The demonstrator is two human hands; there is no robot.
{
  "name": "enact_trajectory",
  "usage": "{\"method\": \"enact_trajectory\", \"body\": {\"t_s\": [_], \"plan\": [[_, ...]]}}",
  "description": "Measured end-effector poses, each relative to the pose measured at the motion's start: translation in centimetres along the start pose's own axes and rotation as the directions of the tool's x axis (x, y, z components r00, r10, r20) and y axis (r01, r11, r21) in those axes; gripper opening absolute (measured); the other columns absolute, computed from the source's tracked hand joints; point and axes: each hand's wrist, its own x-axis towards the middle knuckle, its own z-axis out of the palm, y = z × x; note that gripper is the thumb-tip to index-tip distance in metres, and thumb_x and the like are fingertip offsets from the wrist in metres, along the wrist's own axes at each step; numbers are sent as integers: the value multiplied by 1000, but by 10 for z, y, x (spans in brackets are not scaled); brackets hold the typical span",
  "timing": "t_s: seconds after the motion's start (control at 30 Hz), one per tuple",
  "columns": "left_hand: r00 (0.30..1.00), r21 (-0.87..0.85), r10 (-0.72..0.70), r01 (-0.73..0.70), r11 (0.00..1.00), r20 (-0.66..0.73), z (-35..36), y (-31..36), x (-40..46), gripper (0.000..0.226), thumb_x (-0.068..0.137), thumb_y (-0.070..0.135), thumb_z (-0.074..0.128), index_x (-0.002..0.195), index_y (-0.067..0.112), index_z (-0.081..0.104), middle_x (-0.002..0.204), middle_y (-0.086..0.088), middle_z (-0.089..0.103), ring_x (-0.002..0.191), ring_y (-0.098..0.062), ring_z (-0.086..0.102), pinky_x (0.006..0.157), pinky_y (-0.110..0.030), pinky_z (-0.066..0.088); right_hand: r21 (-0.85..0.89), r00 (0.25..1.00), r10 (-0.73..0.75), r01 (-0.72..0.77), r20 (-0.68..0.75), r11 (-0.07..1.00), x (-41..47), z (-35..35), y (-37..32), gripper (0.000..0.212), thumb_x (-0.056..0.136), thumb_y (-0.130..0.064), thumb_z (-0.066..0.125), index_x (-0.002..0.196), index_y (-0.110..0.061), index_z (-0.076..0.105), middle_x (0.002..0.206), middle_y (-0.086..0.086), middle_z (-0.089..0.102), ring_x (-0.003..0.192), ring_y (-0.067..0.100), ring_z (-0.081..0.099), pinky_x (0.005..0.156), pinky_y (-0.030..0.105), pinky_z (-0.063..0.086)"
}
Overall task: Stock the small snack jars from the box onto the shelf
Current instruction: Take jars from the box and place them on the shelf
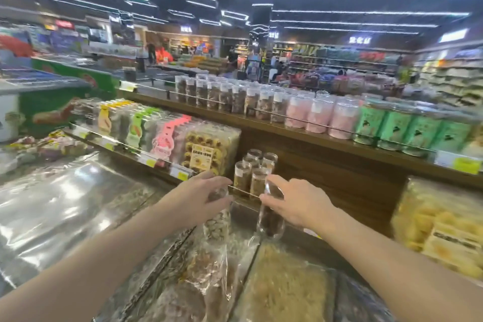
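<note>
Clear plastic jars, one per hand. Left hand (202,197) wrapped round pale-snack jar (217,219), grip closed on upper part. Right hand (295,205) closed round dark-snack jar (270,217). Both jars upright, just in front of shelf (339,175), below its rail (243,192). Cluster of stocked jars (254,170) behind rail, between the two hands. Box not in view. Step, by my reading: carrying pair to shelf. Next move calls for lifting both over rail, setting down beside cluster without knocking it.
</note>
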Motion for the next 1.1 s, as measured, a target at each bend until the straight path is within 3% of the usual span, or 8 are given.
{"method": "enact_trajectory", "body": {"t_s": [0.13,0.3,0.47,0.57,0.7,0.93,1.1], "plan": [[987,-34,143,-141,989,74,21,9,75,51,97,57,49,144,36,48,128,12,48,110,-10,53,94,-28,42,0,989,146,-146,15,989,17,5,33,65,96,-75,30,153,-43,29,120,0,62,106,24,62,65,33,42],[948,-63,281,-274,960,149,50,10,176,55,94,59,51,144,36,48,142,6,48,129,-17,49,109,-39,42,-8,946,319,-319,54,948,44,16,62,66,95,-75,30,154,-44,26,132,4,58,117,28,57,76,38,44],[907,-105,348,-333,937,238,81,11,272,53,93,60,55,141,40,47,138,9,44,124,-15,51,102,-33,43,2,893,444,-446,73,895,79,32,82,68,94,-77,29,154,-44,25,136,6,56,120,30,55,84,41,49],[887,-118,361,-341,933,288,102,13,321,49,93,54,60,139,40,48,135,8,41,119,-17,51,99,-33,46,10,886,455,-457,87,889,99,42,92,68,95,-76,29,154,-42,24,140,5,55,123,27,54,94,42,52],[877,-126,372,-350,928,303,134,13,372,49,91,47,67,135,33,54,126,4,43,114,-21,56,102,-39,49,-11,882,463,-464,86,886,124,56,106,69,95,-77,30,154,-42,24,142,4,54,126,27,53,95,42,51],[872,-46,348,-355,934,345,191,8,422,52,90,38,70,139,27,55,137,-7,49,125,-30,53,104,-42,48,-9,898,437,-437,61,899,165,85,135,66,96,-74,34,154,-43,24,139,4,55,126,28,52,94,43,50],[871,6,335,-360,933,359,210,0,439,54,93,35,67,144,29,50,146,-7,43,133,-31,47,109,-44,45,-5,905,418,-419,84,908,186,104,143,66,97,-73,34,154,-41,24,139,8,55,128,33,50,93,46,49]]}}
